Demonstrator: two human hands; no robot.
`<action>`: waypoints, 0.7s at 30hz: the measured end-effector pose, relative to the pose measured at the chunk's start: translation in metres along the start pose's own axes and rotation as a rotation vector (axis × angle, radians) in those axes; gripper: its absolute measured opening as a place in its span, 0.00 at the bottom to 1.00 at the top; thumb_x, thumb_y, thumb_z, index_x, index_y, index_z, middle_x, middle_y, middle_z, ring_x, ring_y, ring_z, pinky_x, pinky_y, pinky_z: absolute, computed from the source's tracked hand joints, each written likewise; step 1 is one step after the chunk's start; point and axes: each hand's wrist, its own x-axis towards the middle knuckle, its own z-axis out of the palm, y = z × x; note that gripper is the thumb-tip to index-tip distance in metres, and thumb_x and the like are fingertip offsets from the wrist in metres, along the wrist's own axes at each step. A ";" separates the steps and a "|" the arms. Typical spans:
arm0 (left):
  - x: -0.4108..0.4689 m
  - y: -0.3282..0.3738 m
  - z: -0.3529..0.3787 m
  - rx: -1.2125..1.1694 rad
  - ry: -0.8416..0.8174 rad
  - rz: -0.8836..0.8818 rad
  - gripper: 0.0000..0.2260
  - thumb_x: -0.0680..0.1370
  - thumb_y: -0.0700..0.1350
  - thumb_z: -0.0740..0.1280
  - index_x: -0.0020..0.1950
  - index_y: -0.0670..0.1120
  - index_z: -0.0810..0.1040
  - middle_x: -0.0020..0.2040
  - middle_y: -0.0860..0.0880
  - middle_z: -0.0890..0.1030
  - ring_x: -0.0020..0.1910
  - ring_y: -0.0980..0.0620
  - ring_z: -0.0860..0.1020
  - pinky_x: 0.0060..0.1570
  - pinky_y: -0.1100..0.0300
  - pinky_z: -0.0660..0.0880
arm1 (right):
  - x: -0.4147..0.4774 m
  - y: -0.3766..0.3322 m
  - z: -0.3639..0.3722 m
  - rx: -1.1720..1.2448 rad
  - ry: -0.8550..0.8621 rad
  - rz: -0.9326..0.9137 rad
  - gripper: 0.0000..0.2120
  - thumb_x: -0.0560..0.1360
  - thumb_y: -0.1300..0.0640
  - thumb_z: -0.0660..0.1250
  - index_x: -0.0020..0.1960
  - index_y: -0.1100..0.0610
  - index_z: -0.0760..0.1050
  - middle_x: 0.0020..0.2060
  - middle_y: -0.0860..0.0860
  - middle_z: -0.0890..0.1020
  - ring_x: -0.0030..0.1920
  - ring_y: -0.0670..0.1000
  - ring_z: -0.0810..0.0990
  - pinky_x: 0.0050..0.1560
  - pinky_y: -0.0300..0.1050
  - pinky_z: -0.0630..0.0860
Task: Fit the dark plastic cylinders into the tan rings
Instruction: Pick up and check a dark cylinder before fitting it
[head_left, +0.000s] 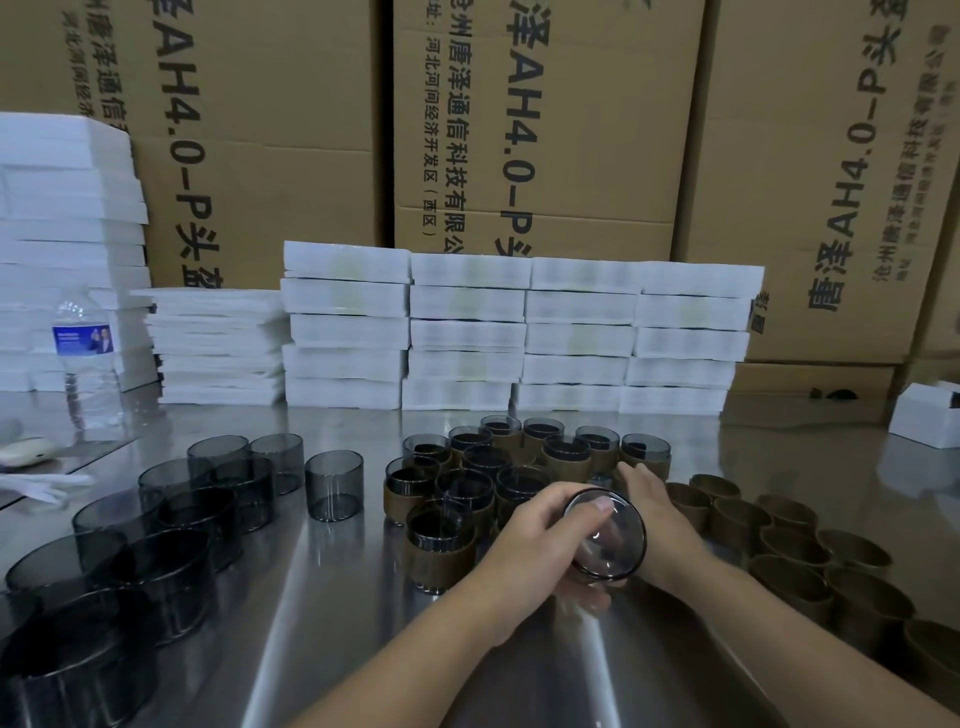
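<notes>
Dark cylinder (618, 545) in grip of left hand (540, 545), right hand (657, 512) just behind

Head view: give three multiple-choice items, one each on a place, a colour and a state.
1. Where on the shiny metal table do the empty tan rings lie? A. left side B. right side C. front centre
2. The flat foam packs stacked at the back are: A. white B. red C. black
3. The dark see-through plastic cylinder at the left hand is: A. standing on the table B. gripped and tilted C. boxed
Key: 1 B, they cluster at the right; 2 A, every stack is white; 3 B, fingers curl round it.
</notes>
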 end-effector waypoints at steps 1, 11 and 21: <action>0.000 0.000 0.000 -0.001 -0.003 0.006 0.15 0.72 0.55 0.67 0.54 0.50 0.80 0.41 0.53 0.82 0.43 0.42 0.83 0.41 0.51 0.82 | 0.002 0.000 -0.001 0.005 -0.008 0.006 0.40 0.78 0.52 0.67 0.79 0.59 0.46 0.79 0.56 0.49 0.77 0.56 0.57 0.73 0.47 0.60; 0.000 0.001 -0.002 0.021 0.032 0.020 0.08 0.81 0.48 0.64 0.55 0.48 0.80 0.42 0.51 0.82 0.40 0.51 0.81 0.39 0.53 0.82 | 0.009 0.004 -0.001 -0.152 0.036 0.032 0.18 0.80 0.52 0.61 0.66 0.60 0.71 0.63 0.58 0.71 0.54 0.52 0.69 0.58 0.42 0.70; 0.000 0.003 -0.001 -0.040 0.090 0.028 0.08 0.80 0.49 0.66 0.52 0.60 0.83 0.42 0.52 0.83 0.47 0.40 0.83 0.42 0.50 0.82 | 0.000 0.014 0.000 0.182 0.241 0.026 0.12 0.75 0.56 0.66 0.34 0.58 0.72 0.33 0.51 0.78 0.38 0.52 0.76 0.37 0.42 0.67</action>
